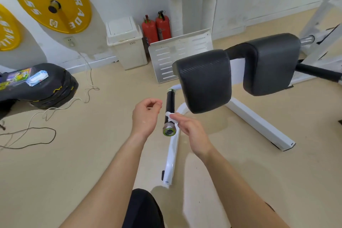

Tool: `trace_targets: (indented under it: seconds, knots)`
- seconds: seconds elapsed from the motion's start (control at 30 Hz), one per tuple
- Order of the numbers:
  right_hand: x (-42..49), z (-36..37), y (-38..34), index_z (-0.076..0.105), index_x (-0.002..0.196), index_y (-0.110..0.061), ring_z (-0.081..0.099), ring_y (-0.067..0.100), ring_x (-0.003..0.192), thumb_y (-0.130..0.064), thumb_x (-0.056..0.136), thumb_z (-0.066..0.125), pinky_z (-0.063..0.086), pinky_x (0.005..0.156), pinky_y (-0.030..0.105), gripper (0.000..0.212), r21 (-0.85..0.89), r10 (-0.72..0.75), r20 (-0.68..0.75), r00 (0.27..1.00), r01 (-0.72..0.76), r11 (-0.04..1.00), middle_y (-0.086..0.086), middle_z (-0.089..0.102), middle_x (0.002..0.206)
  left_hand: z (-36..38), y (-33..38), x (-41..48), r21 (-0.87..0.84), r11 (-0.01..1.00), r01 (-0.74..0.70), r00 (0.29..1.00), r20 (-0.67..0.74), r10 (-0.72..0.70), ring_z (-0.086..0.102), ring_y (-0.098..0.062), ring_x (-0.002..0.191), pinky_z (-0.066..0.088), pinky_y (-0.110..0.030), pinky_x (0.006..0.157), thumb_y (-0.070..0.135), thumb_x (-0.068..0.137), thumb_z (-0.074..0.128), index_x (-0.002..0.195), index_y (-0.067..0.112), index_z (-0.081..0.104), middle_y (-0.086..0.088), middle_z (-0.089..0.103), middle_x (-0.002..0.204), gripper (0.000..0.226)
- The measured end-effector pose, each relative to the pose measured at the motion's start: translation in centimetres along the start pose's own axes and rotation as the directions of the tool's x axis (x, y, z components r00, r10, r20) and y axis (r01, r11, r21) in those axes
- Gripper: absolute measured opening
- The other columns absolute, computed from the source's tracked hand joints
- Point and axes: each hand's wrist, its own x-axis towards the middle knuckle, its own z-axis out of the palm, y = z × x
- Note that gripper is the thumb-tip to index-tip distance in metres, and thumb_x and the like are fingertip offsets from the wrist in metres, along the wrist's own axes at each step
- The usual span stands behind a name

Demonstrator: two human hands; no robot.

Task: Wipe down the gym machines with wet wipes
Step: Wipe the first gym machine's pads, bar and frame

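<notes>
A black handle bar (169,103) with a metal end cap (169,130) sticks out toward me from a white-framed gym machine (259,122) with two black pads (205,79). My right hand (192,131) pinches a small white wet wipe (170,115) against the bar near its end cap. Just left of the bar hovers my left hand (146,114), fingers loosely curled and holding nothing.
A pack of wet wipes (37,77) lies on stacked black plates (42,87) at the left. White bin (127,42), two red extinguishers (157,27) and a slotted white panel (177,53) stand by the wall. Cables (46,114) trail across the beige floor.
</notes>
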Motion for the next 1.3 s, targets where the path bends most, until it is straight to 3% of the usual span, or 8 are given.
trace_targets:
  seconds: [0.13, 0.23, 0.37, 0.5, 0.63, 0.9, 1.17, 1.3]
  knots:
    - [-3.0, -1.3, -9.1, 0.068, 0.127, -0.029, 0.057, -0.013, 0.102, -0.015, 0.094, 0.053, 0.044, 0.107, 0.026, 0.039, -0.294, 0.141, -0.076, 0.987, -0.157, 0.943, -0.025, 0.063, 0.114, -2.3, 6.6, -4.2, 0.145, 0.988, 0.047, 0.998, 0.043, -0.054, 0.065, -0.008, 0.083, 0.055, -0.029, 0.084, 0.020, 0.093, 0.062, 0.087, 0.027, 0.074, 0.015, 0.072, 0.087, 0.015]
    - [-5.3, -2.9, -16.0, 0.071, 0.123, -0.026, 0.059, -0.002, 0.101, -0.014, 0.096, 0.057, 0.046, 0.091, 0.017, 0.033, -0.456, 0.126, -0.111, 0.986, -0.163, 0.875, -0.014, 0.067, 0.118, -2.6, 12.8, -8.3, 0.219, 0.975, 0.048, 0.987, 0.142, -0.080, 0.064, -0.002, 0.075, 0.045, -0.007, 0.062, 0.019, 0.095, 0.061, 0.090, 0.024, 0.073, 0.012, 0.071, 0.088, 0.014]
    - [-9.4, -6.8, -24.4, 0.069, 0.123, -0.025, 0.055, 0.001, 0.103, -0.014, 0.099, 0.055, 0.042, 0.087, 0.015, 0.030, -0.610, 0.131, -0.152, 0.980, -0.197, 0.768, -0.009, 0.067, 0.122, -0.6, 20.5, -12.9, 0.285, 0.958, 0.020, 0.950, 0.294, -0.107, 0.065, -0.011, 0.085, 0.050, -0.024, 0.074, 0.023, 0.096, 0.059, 0.091, 0.027, 0.071, 0.015, 0.069, 0.089, 0.013]
    - [-13.3, -12.0, -29.8, 0.069, 0.122, -0.024, 0.060, 0.013, 0.108, -0.022, 0.101, 0.056, 0.045, 0.090, 0.022, 0.024, -0.637, 0.158, -0.240, 0.958, -0.278, 0.719, -0.004, 0.067, 0.122, 3.0, 25.3, -16.0, 0.312, 0.950, -0.020, 0.920, 0.378, -0.104, 0.064, -0.012, 0.093, 0.052, -0.032, 0.084, 0.027, 0.096, 0.058, 0.097, 0.021, 0.073, 0.010, 0.071, 0.096, 0.017]
    - [-16.2, -17.9, -32.2, 0.070, 0.121, -0.019, 0.059, 0.018, 0.118, -0.021, 0.101, 0.055, 0.047, 0.099, 0.030, 0.025, -0.665, 0.133, -0.289, 0.948, -0.298, 0.685, -0.002, 0.066, 0.126, 7.8, 28.0, -18.6, 0.326, 0.942, -0.085, 0.898, 0.434, -0.069, 0.064, -0.014, 0.094, 0.051, -0.029, 0.077, 0.026, 0.097, 0.057, 0.101, 0.020, 0.072, 0.007, 0.069, 0.100, 0.016]
    - [-17.0, -25.4, -32.6, 0.073, 0.112, -0.021, 0.061, 0.014, 0.108, -0.003, 0.097, 0.046, 0.045, 0.088, 0.024, 0.035, -0.691, 0.122, -0.306, 0.944, -0.308, 0.654, -0.003, 0.068, 0.117, 14.6, 31.7, -19.8, 0.238, 0.955, -0.175, 0.866, 0.498, 0.035, 0.056, -0.009, 0.104, 0.046, -0.023, 0.081, 0.023, 0.099, 0.052, 0.137, 0.023, 0.058, 0.009, 0.061, 0.125, 0.038]
    - [-8.6, -28.7, -32.5, 0.067, 0.102, -0.027, 0.060, 0.012, 0.093, -0.005, 0.095, 0.052, 0.054, 0.079, 0.030, 0.028, -0.710, 0.111, -0.251, 0.962, -0.261, 0.654, -0.007, 0.065, 0.099, 18.8, 32.7, -13.1, 0.127, 0.984, -0.126, 0.889, 0.455, 0.055, 0.061, -0.005, 0.093, 0.043, -0.014, 0.072, 0.024, 0.097, 0.065, 0.114, 0.023, 0.067, 0.011, 0.065, 0.101, 0.017]
    - [-2.3, -31.5, -32.8, 0.062, 0.119, -0.029, 0.061, 0.014, 0.090, -0.007, 0.096, 0.059, 0.052, 0.077, 0.025, 0.032, -0.679, 0.126, -0.222, 0.967, -0.246, 0.692, -0.009, 0.062, 0.096, 22.1, 33.6, -7.5, 0.109, 0.991, -0.075, 0.917, 0.397, 0.025, 0.063, -0.007, 0.092, 0.046, -0.017, 0.077, 0.023, 0.098, 0.064, 0.102, 0.024, 0.064, 0.011, 0.064, 0.096, 0.005]
